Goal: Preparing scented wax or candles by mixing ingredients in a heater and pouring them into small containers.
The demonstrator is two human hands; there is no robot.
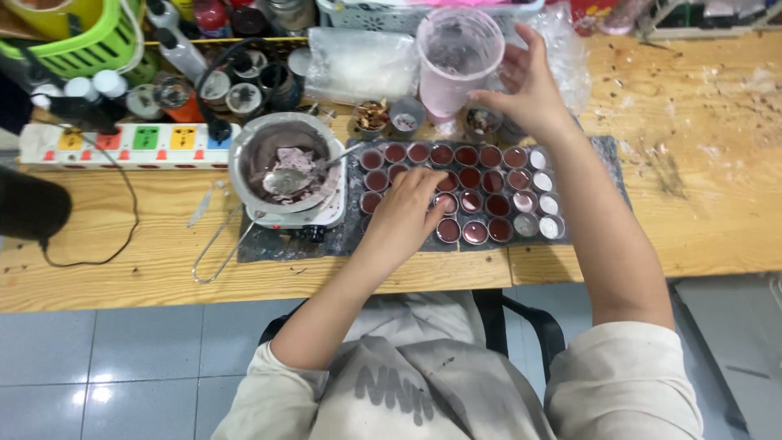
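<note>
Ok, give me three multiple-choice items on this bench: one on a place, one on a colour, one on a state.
1. Where is the metal bowl?
A. left of the small pots
B. right of them
C. on the floor

2. What colour is the tall cup by the right hand?
A. green
B. pink
C. black

3. What state are most of the small pots in?
A. lidded
B. stacked
C. open, filled dark red

Answers:
1. A: the bowl sits left of the rows that the left hand rests on.
2. B: its wall is translucent pink.
3. C: dark red fill shows in the uncovered tops.
</note>
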